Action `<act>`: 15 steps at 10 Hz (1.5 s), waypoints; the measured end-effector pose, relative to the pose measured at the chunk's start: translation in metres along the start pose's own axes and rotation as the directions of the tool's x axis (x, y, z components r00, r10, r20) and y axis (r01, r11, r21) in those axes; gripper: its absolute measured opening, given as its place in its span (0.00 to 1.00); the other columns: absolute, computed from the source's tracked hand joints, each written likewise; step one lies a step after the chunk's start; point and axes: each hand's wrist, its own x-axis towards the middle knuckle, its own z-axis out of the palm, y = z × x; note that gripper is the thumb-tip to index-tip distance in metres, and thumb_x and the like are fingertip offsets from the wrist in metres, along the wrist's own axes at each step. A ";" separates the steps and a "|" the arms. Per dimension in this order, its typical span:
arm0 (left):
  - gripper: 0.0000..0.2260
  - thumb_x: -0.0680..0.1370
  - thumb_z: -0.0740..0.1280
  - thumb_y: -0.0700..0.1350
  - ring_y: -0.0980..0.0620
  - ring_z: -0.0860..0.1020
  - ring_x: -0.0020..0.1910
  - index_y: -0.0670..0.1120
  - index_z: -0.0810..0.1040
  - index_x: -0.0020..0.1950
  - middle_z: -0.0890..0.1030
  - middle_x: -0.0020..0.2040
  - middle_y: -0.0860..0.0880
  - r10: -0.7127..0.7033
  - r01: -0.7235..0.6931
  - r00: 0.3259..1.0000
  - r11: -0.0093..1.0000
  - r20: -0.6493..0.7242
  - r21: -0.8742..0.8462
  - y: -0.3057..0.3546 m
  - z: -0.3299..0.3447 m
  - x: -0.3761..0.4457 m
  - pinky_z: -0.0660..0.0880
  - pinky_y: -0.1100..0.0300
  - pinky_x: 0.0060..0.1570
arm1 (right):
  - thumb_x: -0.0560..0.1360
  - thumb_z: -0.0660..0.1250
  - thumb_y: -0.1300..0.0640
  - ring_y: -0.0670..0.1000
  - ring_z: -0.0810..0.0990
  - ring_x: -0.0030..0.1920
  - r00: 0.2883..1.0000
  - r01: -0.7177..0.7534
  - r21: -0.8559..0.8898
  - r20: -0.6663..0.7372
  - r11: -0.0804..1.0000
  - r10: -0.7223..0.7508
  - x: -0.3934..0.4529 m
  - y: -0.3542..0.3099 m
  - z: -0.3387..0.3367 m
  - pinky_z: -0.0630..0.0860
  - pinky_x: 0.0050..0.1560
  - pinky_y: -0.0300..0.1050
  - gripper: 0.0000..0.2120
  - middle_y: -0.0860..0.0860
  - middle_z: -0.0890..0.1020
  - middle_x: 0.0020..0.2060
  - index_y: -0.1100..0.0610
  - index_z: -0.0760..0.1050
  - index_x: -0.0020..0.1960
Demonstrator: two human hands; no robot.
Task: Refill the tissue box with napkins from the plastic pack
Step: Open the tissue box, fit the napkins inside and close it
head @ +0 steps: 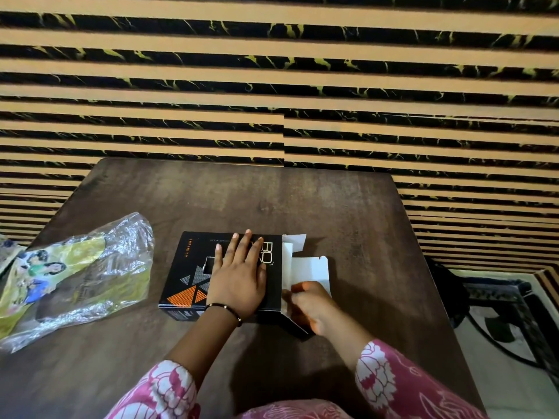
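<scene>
A black tissue box (185, 279) with orange and grey triangles lies flat in the middle of the table. My left hand (239, 273) presses flat on its top, fingers straight. The box's right end is open, its white flaps (311, 267) folded outward. At that end my right hand (311, 303) has its fingers curled on the near flap, though what exactly it grips is blurred. A crumpled clear and yellow plastic pack (78, 276) lies to the left of the box and looks flat; I see no napkins in it.
The dark wooden table (348, 213) stands against a wall of tan and black stripes. A black cable (499, 343) and dark object lie on the floor at the right. Another printed wrapper (7, 252) peeks in at the far left edge.
</scene>
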 end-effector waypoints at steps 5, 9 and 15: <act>0.32 0.71 0.38 0.56 0.47 0.48 0.77 0.50 0.56 0.75 0.54 0.77 0.48 0.016 -0.016 1.000 1.000 0.006 0.007 0.000 -0.002 0.000 0.42 0.46 0.73 | 0.77 0.62 0.63 0.56 0.81 0.45 0.980 0.061 -0.167 0.197 0.984 -0.028 -0.005 -0.007 0.010 0.80 0.45 0.48 0.08 0.58 0.83 0.46 0.54 0.77 0.48; 0.24 0.80 0.50 0.52 0.49 0.43 0.76 0.51 0.52 0.75 0.48 0.78 0.49 0.021 -0.020 1.000 0.999 0.020 -0.034 0.000 -0.007 -0.002 0.39 0.48 0.73 | 0.70 0.72 0.50 0.42 0.76 0.44 0.910 0.397 -0.743 0.242 0.539 -0.337 -0.003 0.023 -0.035 0.72 0.43 0.32 0.19 0.44 0.78 0.46 0.51 0.73 0.58; 0.37 0.71 0.53 0.56 0.49 0.41 0.76 0.43 0.45 0.76 0.43 0.78 0.46 0.207 -0.207 0.972 0.978 0.107 -0.013 0.021 0.000 -0.008 0.35 0.49 0.73 | 0.75 0.60 0.69 0.54 0.74 0.60 0.792 0.392 -0.348 -0.344 0.852 -0.505 0.029 -0.009 -0.020 0.73 0.62 0.53 0.20 0.54 0.73 0.65 0.55 0.69 0.64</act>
